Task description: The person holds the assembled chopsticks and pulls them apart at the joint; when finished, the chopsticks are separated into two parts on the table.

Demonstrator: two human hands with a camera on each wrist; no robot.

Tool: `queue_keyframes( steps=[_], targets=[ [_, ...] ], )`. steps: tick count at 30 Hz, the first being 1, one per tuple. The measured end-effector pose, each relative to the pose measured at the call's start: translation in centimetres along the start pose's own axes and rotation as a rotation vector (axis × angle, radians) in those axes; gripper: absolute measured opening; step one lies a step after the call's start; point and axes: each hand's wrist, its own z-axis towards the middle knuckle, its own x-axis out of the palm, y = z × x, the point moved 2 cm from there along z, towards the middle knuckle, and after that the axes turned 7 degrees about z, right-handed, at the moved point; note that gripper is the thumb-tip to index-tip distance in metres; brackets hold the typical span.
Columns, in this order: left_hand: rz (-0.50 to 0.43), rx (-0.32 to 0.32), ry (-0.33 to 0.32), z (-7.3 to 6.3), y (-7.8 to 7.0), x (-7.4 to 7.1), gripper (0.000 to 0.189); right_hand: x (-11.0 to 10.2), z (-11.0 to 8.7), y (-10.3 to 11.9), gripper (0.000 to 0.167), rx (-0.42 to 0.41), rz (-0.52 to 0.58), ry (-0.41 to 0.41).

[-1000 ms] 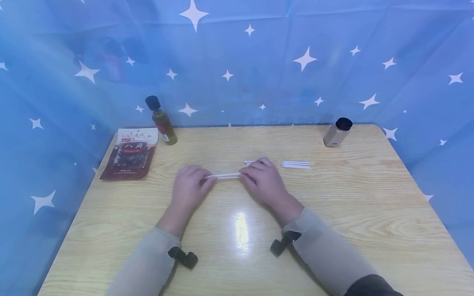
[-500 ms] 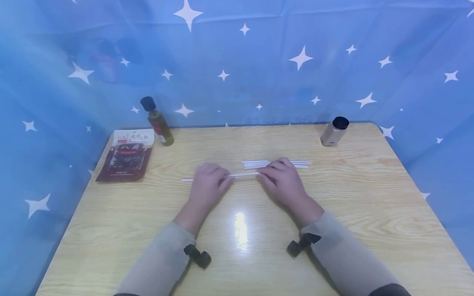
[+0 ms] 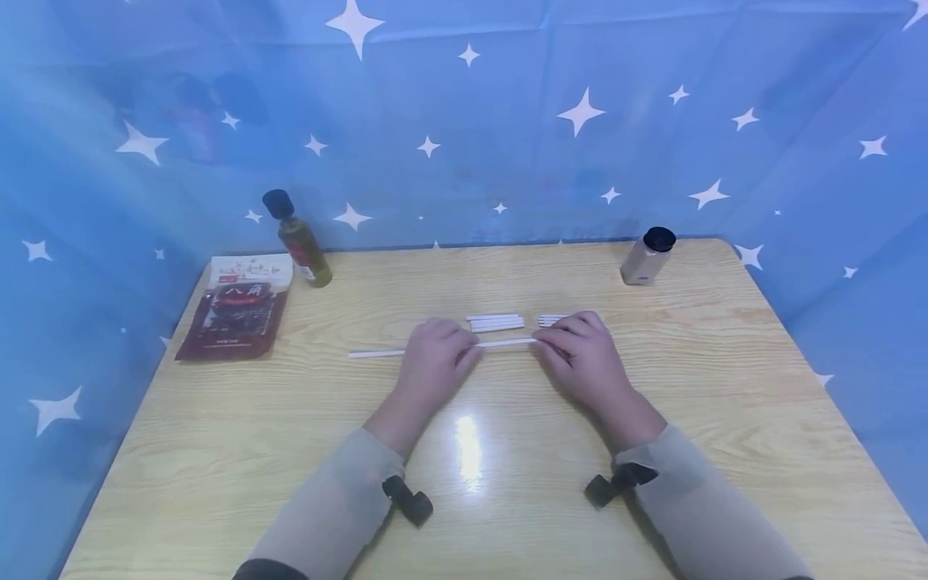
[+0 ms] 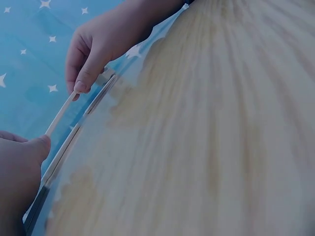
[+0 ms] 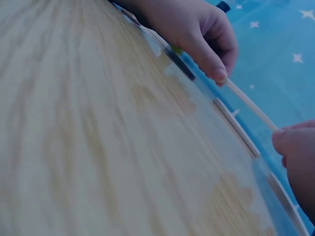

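My left hand (image 3: 435, 362) and my right hand (image 3: 583, 354) pinch a thin white stick (image 3: 506, 343) between thumb and fingers, one hand at each end of the span that shows. Both wrist views show the stick (image 5: 252, 104) stretched straight between the fingertips. Left of my left hand, a length of white stick (image 3: 377, 354) sticks out along the table; its inner end is hidden under that hand. Just beyond the held stick lies a row of several short white sticks (image 3: 496, 323). Another row of white sticks (image 3: 553, 320) lies partly hidden behind my right hand.
On the wooden table (image 3: 246, 451), a dark red spice packet (image 3: 235, 314) lies at the back left beside a black-capped oil bottle (image 3: 304, 250). A small black-lidded jar (image 3: 648, 258) stands at the back right. Behind hangs a blue star-patterned curtain (image 3: 500, 113).
Both hands have moved right. Two sticks showed between them a second ago, one shows now. A stick has come into sight left of my left hand, and the nearer row is uncovered.
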Motion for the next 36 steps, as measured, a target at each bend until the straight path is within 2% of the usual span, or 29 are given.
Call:
queue_keyframes(
  steps=[3, 7, 10, 15, 24, 36],
  targets=[
    [-0.003, 0.009, -0.005, 0.3, -0.5, 0.4, 0.014, -0.5, -0.3, -0.3, 0.016, 0.012, -0.003, 0.001],
    [-0.001, -0.009, 0.03, 0.8, -1.1, 1.0, 0.013, -1.1, -0.7, -0.7, 0.015, 0.03, -0.014, 0.011],
    [0.004, -0.011, 0.031, 1.1, -1.6, 1.3, 0.012, -1.5, -1.1, -1.0, 0.014, 0.041, -0.013, 0.014],
    [-0.003, 0.009, 0.005, 1.6, -2.4, 1.5, 0.01, -2.0, -1.6, -1.3, 0.013, 0.058, -0.002, 0.005],
    [-0.001, -0.022, 0.043, 2.1, -3.1, 1.9, 0.011, -2.2, -1.6, -1.4, 0.016, 0.069, 0.031, 0.003],
    [-0.014, 0.037, 0.002, 2.8, -4.1, 2.6, 0.012, -2.0, -1.6, -1.5, 0.013, 0.076, 0.06, -0.025]
  ],
)
